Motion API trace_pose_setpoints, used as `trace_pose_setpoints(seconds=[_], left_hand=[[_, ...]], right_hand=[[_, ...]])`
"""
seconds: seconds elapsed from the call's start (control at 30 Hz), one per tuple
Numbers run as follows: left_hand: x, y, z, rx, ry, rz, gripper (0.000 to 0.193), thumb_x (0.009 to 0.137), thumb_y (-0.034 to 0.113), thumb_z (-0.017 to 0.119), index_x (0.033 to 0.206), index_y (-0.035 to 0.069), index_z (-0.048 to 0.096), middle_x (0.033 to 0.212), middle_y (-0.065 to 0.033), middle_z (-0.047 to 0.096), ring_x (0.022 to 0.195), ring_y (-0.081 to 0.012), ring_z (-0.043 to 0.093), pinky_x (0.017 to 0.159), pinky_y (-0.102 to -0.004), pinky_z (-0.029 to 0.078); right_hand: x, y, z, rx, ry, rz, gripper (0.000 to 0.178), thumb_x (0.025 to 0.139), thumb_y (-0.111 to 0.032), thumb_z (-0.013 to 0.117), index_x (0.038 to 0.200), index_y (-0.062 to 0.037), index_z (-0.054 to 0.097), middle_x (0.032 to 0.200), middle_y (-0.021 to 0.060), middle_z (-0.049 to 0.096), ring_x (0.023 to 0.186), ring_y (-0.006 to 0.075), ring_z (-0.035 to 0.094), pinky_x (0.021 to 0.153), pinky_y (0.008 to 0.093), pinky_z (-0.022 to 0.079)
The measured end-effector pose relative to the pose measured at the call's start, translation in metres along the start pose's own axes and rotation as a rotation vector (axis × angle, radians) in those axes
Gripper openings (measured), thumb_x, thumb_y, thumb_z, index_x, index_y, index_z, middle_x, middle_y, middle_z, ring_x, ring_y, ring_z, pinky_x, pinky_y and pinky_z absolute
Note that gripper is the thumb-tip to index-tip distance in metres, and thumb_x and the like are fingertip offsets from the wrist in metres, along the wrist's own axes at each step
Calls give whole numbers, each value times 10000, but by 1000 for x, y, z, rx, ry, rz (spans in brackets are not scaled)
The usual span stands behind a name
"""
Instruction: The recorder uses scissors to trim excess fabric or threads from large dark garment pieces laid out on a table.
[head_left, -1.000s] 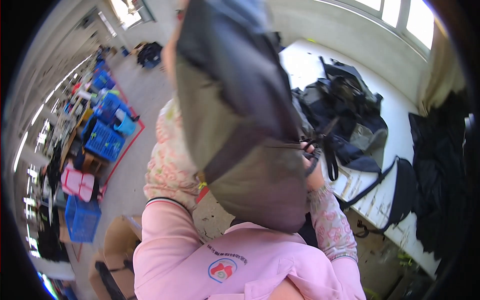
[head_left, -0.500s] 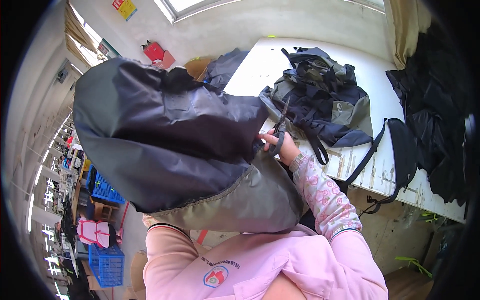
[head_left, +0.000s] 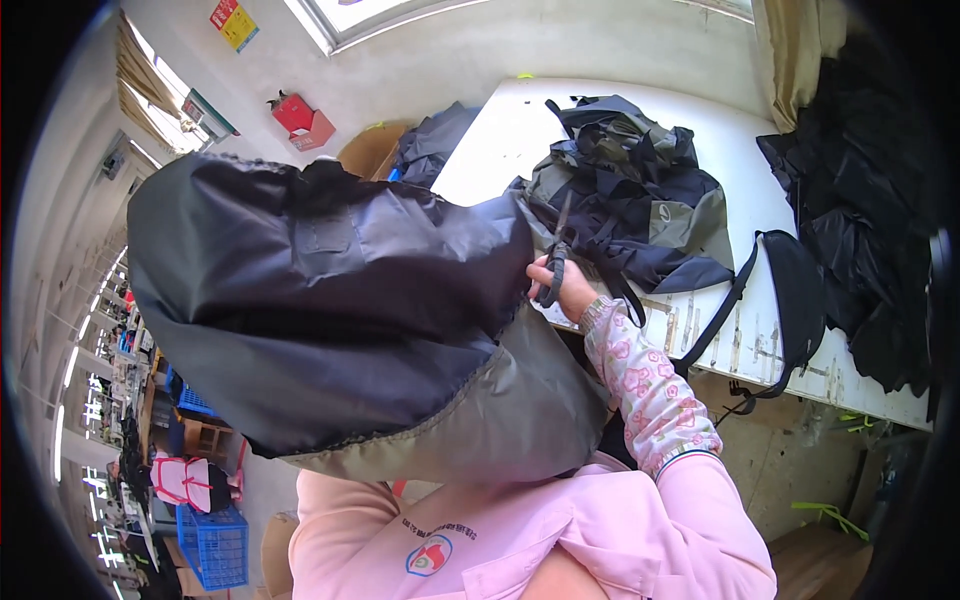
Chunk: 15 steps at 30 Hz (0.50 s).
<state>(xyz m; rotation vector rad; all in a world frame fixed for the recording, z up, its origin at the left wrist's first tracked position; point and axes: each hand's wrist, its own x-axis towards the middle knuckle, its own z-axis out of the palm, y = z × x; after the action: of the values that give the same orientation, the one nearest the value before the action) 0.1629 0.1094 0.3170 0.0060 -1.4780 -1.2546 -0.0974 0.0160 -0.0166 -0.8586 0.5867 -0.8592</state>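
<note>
1. The right hand (head_left: 568, 285) is raised at the middle of the view, its fingers curled shut through the handles of a pair of dark metal scissors (head_left: 556, 255), blades pointing up and far.
2. The right wrist is bent, with a pale band showing at the cuff.
3. The right forearm, in a pink floral sleeve, rises from the lower right toward the hand; the elbow is bent near the body.
4. The left hand and forearm are hidden behind a large black and olive fabric bag (head_left: 330, 320).

Two backpacks — one held up (head_left: 320, 320), one on the table (head_left: 630, 200) — and one pair of scissors (head_left: 556, 262).
</note>
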Motion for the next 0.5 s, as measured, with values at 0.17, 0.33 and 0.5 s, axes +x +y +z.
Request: trace_pose_setpoints(seconds=[0.17, 0.33, 0.5], left_hand=[[-21, -3, -4, -105, 20, -81, 380, 975, 226, 543, 1281, 1, 563, 1180, -77, 622, 1100, -171, 574, 972, -308, 443], [-65, -37, -18, 661, 933, 7, 343, 969, 241, 564, 1224, 13, 596, 1113, -64, 638, 999, -123, 602, 932, -280, 459], [-80, -144, -94, 828, 309, -738, 117, 911, 170, 633, 932, 55, 641, 803, 30, 593, 777, -89, 552, 706, -252, 438]], right_hand=[[-49, -13, -13, -8, -99, -69, 222, 776, -123, 715, 944, -22, 610, 760, 41, 626, 567, 143, 595, 494, 266, 460], [-197, -118, -82, -186, 350, -282, 230, 732, -82, 742, 880, -71, 566, 679, 21, 565, 478, 119, 529, 445, 243, 394], [-311, -170, -169, -350, 827, -259, 213, 766, -55, 732, 864, -101, 549, 683, -18, 538, 440, 83, 490, 414, 214, 359]])
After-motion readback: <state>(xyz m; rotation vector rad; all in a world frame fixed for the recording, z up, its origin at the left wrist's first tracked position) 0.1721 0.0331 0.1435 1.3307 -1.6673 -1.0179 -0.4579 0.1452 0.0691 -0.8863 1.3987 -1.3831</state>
